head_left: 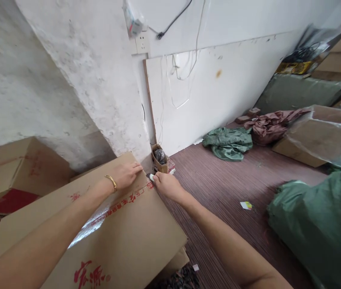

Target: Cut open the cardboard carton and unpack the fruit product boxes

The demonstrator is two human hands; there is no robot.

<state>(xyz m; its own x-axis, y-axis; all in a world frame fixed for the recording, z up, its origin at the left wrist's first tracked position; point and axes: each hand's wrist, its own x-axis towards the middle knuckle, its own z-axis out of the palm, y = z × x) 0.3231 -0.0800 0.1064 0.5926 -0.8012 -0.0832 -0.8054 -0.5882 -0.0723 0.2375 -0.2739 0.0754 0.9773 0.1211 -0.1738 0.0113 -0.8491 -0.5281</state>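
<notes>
A large brown cardboard box (140, 233) with red printed characters lies under my arms. Clear tape with red lettering (119, 206) runs along its top seam. My left hand (128, 175), with a gold bracelet (112, 183) at the wrist, rests on the top near the far edge, fingers stretched out. At the far end of the seam, my right hand (167, 185) is closed around a small white-and-dark tool (151, 177). Most of that tool is hidden in the fist, so its kind cannot be made out.
Another carton (22, 168) stands at left against the wall. A small open box (160, 158) sits by the pillar's foot. Green cloth (229, 142), a plastic-wrapped carton (323, 132) and a large green sack (317, 220) lie on the brown floor at right.
</notes>
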